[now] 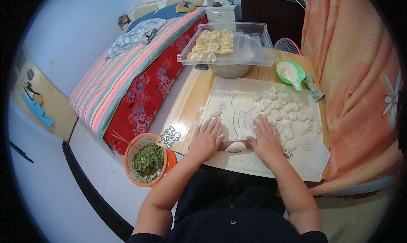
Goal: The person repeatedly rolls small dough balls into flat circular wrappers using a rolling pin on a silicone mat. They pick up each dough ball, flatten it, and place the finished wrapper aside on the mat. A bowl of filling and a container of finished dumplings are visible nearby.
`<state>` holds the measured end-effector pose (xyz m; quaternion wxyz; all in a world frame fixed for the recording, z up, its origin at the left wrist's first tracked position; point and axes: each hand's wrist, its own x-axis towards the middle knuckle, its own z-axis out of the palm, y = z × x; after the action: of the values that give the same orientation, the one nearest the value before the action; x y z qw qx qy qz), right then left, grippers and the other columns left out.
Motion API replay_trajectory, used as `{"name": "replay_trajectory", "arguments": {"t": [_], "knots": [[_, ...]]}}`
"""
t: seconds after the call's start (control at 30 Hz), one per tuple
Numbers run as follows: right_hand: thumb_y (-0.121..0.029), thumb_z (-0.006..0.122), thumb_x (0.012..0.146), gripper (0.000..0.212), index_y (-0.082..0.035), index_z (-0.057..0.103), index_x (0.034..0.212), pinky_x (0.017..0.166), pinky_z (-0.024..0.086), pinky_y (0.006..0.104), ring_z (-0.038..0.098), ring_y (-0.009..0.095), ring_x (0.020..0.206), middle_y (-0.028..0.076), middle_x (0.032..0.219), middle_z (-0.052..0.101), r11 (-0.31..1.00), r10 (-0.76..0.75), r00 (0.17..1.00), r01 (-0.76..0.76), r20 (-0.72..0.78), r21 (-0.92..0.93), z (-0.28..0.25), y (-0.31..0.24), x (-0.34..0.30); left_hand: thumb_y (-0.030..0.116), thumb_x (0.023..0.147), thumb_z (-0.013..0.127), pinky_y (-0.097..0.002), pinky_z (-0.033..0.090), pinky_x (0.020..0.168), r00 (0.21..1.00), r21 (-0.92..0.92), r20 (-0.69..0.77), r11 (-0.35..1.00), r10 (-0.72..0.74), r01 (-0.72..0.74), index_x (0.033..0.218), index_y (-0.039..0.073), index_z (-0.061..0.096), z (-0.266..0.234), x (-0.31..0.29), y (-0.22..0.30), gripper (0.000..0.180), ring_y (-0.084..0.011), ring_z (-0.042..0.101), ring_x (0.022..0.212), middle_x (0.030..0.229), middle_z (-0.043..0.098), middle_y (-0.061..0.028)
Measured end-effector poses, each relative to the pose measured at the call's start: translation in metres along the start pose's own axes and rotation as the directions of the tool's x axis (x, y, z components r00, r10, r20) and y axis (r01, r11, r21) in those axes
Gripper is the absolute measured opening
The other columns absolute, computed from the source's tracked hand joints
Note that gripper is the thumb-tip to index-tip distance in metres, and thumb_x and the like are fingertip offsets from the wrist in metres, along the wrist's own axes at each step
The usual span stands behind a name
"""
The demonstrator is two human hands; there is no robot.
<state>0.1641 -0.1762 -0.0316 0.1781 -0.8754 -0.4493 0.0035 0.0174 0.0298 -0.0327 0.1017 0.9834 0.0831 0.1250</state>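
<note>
Both hands are over a pale mat [220, 96] on a wooden table. My left hand [206, 137] lies flat, fingers stretched forward and thumb toward the middle. My right hand [265, 137] lies the same way, fingers spread. Between them shows a brown rod that looks like a rolling pin [223, 146], its ends hidden under my palms. A pale piece of dough [237, 146] lies against it. One dumpling [215, 112] rests beyond my left fingertips. Many small flattened dough pieces [292, 107] are scattered past my right hand, dusted with flour.
A clear tray [259, 61] of dumplings rests on a metal bowl [231, 72] at the back. A green scoop [298, 75] of flour stands back right. Lower left is an orange bowl [129, 166] with green filling and chopsticks. An orange curtain [352, 98] hangs right; a bed [127, 73] stands left.
</note>
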Motion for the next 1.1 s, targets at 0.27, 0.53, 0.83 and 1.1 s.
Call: {"name": "replay_trajectory", "arguments": {"t": [0.27, 0.53, 0.83, 1.1], "knots": [[-0.016, 0.076, 0.075, 0.046, -0.004, 0.060, 0.117, 0.109, 0.034, 0.0463, 0.048, 0.033, 0.128, 0.013, 0.132, 0.056, 0.962, -0.227, 0.971, 0.236, -0.081, 0.134, -0.012, -0.009, -0.056, 0.014, 0.089, 0.060, -0.0421, 0.049, 0.093, 0.934, -0.343, 0.355, 0.936, 0.045, 0.085, 0.115, 0.000, 0.063, -0.006, 0.031, 0.020, 0.029, -0.0381, 0.059, 0.109, 0.116, 0.063, -0.0194], [-0.007, 0.067, 0.074, 0.040, -0.005, 0.059, 0.113, 0.098, 0.038, 0.0422, 0.055, 0.027, 0.116, 0.009, 0.117, 0.062, 0.948, -0.291, 0.923, 0.314, -0.251, 0.053, -0.011, -0.006, -0.053, 0.017, 0.084, 0.065, -0.0477, 0.051, 0.078, 0.948, -0.220, 0.278, 0.971, 0.156, -0.096, 0.095, 0.005, 0.064, 0.017, 0.048, 0.025, 0.016, -0.0390, 0.064, 0.088, 0.091, 0.065, -0.0189], [-0.003, 0.069, 0.067, 0.043, -0.009, 0.059, 0.109, 0.097, 0.036, 0.0445, 0.056, 0.026, 0.111, 0.006, 0.111, 0.062, 0.980, -0.177, 0.911, 0.199, -0.373, 0.021, -0.027, 0.005, -0.055, 0.011, 0.086, 0.065, -0.0463, 0.051, 0.083, 0.984, -0.275, -0.135, 0.950, 0.113, -0.147, 0.103, 0.004, 0.063, 0.015, 0.140, 0.006, 0.019, -0.0408, 0.063, 0.095, 0.098, 0.067, -0.0198], [-0.005, 0.077, 0.064, 0.046, -0.009, 0.059, 0.106, 0.100, 0.035, 0.0445, 0.055, 0.029, 0.112, 0.007, 0.111, 0.063, 0.993, -0.067, 0.941, 0.095, -0.332, 0.069, -0.019, 0.022, -0.071, 0.012, 0.087, 0.061, -0.0444, 0.049, 0.094, 0.995, 0.001, 0.089, 0.999, -0.051, 0.051, 0.116, 0.007, 0.067, 0.023, 0.094, -0.083, 0.030, -0.0385, 0.059, 0.110, 0.116, 0.063, -0.0181]]}}
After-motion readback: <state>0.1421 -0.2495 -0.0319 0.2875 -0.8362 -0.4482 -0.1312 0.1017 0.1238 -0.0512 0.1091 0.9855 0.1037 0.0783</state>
